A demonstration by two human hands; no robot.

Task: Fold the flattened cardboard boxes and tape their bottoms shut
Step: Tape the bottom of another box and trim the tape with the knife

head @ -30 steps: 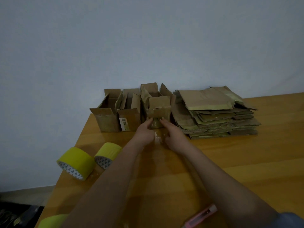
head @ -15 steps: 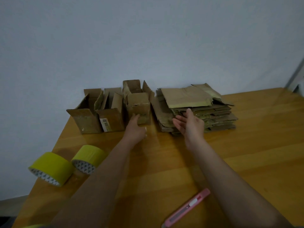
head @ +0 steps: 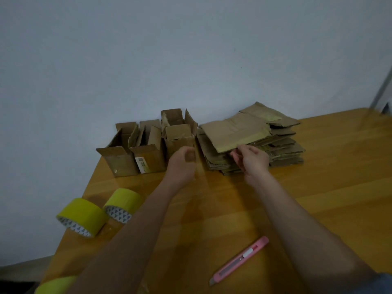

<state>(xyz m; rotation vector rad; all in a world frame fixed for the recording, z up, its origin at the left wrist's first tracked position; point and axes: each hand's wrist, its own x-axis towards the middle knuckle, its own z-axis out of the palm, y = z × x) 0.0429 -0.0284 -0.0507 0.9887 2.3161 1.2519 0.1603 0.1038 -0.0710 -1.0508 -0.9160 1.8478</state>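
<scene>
**Reaching for the next flat box**

The stack of flattened brown cardboard boxes (head: pixel 263 143) sits at the far edge of the wooden table (head: pixel 318 198), against the wall and just right of three small folded cardboard boxes (head: pixel 148 149) standing open-topped in a row. The right hand (head: pixel 251 160) is at the stack's near left corner, its fingers curled and pinching the lifted edge of the top flattened sheet (head: pixel 235 130). The left hand (head: pixel 182 164) hovers just in front of the rightmost folded box, fingers loosely curled and holding nothing that can be made out.

The sheet is likely light and fairly stiff, though worn: its edges are ragged, creased and carry strips of old yellowish tape, so it may bend or tear if pulled by a flap alone. A hold at the corner of the main panel, where the right hand is now, looks sound; a second hand on the opposite edge would help pop it open along its creases.

Half a second ago the right hand lay open and flat against the front of the stack; now it has closed on the top sheet and raised its edge. The left hand has drawn back slightly from the folded box. Two yellow tape rolls (head: pixel 99 211) and a pink utility knife (head: pixel 239 259) lie untouched on the near side.
</scene>
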